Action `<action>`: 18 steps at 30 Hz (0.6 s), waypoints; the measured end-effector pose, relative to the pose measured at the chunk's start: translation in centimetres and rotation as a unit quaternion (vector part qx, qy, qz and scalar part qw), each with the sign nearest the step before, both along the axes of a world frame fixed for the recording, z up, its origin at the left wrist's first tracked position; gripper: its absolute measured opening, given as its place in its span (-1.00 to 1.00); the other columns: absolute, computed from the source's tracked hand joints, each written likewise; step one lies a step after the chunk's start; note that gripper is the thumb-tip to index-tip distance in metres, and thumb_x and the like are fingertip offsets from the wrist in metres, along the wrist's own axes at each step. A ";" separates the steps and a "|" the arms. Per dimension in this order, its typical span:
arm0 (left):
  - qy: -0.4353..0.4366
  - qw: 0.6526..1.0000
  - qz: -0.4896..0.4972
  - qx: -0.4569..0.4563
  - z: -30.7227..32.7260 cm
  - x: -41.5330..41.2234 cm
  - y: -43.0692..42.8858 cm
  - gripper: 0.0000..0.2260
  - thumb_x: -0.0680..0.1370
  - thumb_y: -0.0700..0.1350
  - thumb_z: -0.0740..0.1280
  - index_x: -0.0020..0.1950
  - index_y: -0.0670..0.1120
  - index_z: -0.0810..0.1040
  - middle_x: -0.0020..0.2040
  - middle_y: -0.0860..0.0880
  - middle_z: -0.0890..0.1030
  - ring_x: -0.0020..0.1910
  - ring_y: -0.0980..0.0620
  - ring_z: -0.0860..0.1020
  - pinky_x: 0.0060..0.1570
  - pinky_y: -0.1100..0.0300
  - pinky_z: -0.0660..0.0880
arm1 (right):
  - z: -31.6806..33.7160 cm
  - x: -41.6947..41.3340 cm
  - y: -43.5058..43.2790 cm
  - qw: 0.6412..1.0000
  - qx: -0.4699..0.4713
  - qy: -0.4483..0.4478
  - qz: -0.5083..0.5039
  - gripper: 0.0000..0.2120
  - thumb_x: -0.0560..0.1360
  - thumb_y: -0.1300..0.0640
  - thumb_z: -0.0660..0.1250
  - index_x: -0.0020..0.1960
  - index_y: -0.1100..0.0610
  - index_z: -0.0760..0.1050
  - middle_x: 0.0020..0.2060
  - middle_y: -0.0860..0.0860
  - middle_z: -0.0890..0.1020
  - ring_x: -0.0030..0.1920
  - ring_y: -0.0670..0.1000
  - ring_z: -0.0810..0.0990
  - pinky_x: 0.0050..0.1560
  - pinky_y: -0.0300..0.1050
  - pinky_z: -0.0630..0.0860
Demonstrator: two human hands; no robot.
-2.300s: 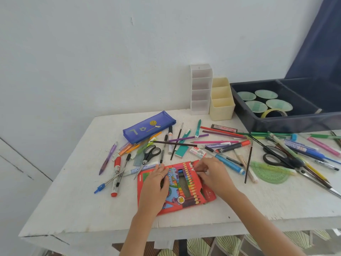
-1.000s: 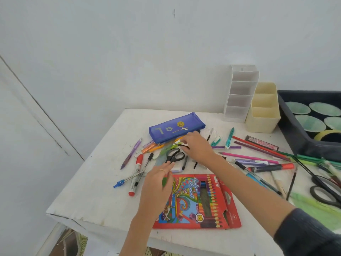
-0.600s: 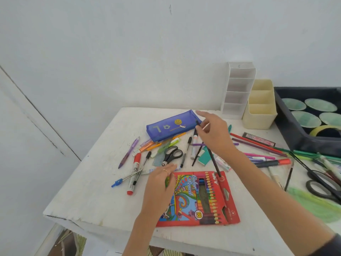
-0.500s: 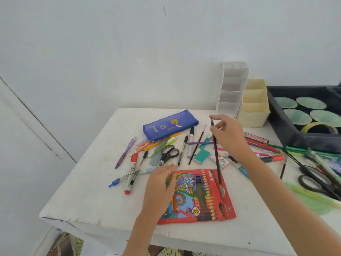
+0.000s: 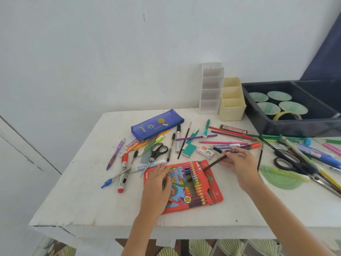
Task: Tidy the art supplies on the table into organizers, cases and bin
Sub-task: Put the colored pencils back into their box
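A person is refilling a red pencil box (image 5: 184, 185) at the near edge of a crowded white table (image 5: 92, 200), one step in clearing the scattered art supplies. The right hand (image 5: 239, 163) is pinching a dark pencil (image 5: 215, 163) between thumb and fingertips at its back end and angling it down to the left, so that its front end is meeting the open flap at the top of the box. The left hand (image 5: 156, 185) is lying on the left part of the box with fingers fairly straight, pressing it to the tabletop rather than gripping it. Pens, markers and scissors (image 5: 156, 152) are lying loose beyond the box. A blue pencil case (image 5: 156, 124) is lying closed behind them. A white organizer (image 5: 212, 85) and a cream organizer (image 5: 231, 102) are standing by the wall beside a dark bin (image 5: 287, 124). The task appears to be at an early stage. Next, the pencil likely needs lining up with the row inside and pushing home while the other hand is steadying the box against sliding.
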State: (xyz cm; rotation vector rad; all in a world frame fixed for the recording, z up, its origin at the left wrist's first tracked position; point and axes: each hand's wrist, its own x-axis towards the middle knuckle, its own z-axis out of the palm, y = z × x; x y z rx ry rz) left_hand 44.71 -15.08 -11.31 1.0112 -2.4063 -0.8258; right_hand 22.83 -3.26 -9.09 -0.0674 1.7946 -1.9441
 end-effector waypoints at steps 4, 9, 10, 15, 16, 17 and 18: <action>-0.004 1.000 -0.012 -0.006 -0.2 0.1 0.0 -0.63 0.63 -0.04 0.14 0.45 0.03 0.31 0.48 0.13 0.23 0.46 0.19 0.15 0.44 0.18 0.19 | -0.6 2.9 1.9 0.985 0.039 0.072 0.150 -0.77 0.38 0.29 0.46 0.00 0.24 0.51 -0.17 0.17 0.67 -0.17 0.13 0.69 -0.01 -0.01 0.60; -0.032 0.999 -0.026 -0.016 -0.3 0.2 0.0 -0.62 0.64 -0.02 0.12 0.47 0.03 0.28 0.50 0.14 0.16 0.49 0.18 0.08 0.42 0.24 0.09 | -1.0 3.9 1.8 0.903 0.200 0.315 0.211 -0.86 0.32 0.15 0.53 -0.17 0.01 0.63 -0.25 -0.10 0.63 -0.22 -0.14 0.57 -0.22 -0.41 0.46; -0.037 0.999 -0.029 -0.021 -0.3 0.2 -0.1 -0.62 0.64 -0.02 0.11 0.47 0.02 0.27 0.51 0.14 0.14 0.49 0.17 0.07 0.42 0.26 0.06 | -1.1 3.9 1.5 0.883 0.224 0.352 0.213 -0.84 0.33 0.12 0.53 -0.12 -0.01 0.62 -0.24 -0.12 0.61 -0.20 -0.15 0.54 -0.22 -0.40 0.43; -0.051 0.997 -0.046 -0.039 -0.2 0.2 -0.1 -0.61 0.65 -0.03 0.07 0.48 0.00 0.21 0.49 0.14 0.04 0.51 0.14 -0.01 0.41 0.31 -0.09 | -1.7 3.8 0.7 0.817 0.279 0.460 0.209 -0.90 0.37 0.07 0.48 -0.13 0.04 0.65 -0.16 -0.08 0.51 -0.04 -0.10 0.38 -0.07 -0.26 0.30; -0.056 0.996 -0.049 -0.046 -0.3 0.2 -0.1 -0.61 0.65 -0.03 0.06 0.49 0.00 0.20 0.48 0.15 0.01 0.51 0.13 -0.02 0.42 0.30 -0.12 | -1.6 3.8 0.5 0.819 0.277 0.455 0.212 -0.92 0.38 0.08 0.48 -0.14 0.05 0.65 -0.16 -0.07 0.50 -0.06 -0.10 0.38 -0.10 -0.28 0.30; -0.061 0.996 -0.050 -0.051 -0.3 0.2 -0.1 -0.61 0.65 -0.03 0.06 0.49 -0.01 0.19 0.47 0.15 -0.01 0.51 0.13 -0.03 0.43 0.28 -0.13 | -1.5 3.8 0.2 0.821 0.278 0.449 0.218 -0.94 0.39 0.10 0.48 -0.15 0.05 0.64 -0.19 -0.07 0.50 -0.09 -0.11 0.40 -0.14 -0.31 0.30; -0.064 0.995 -0.050 -0.055 -0.3 0.2 -0.1 -0.61 0.65 -0.04 0.05 0.49 -0.01 0.18 0.46 0.16 -0.02 0.51 0.13 -0.04 0.44 0.26 -0.13 | -1.4 3.9 -0.1 0.823 0.278 0.442 0.225 -0.96 0.40 0.13 0.47 -0.16 0.05 0.63 -0.21 -0.09 0.51 -0.13 -0.13 0.41 -0.19 -0.37 0.30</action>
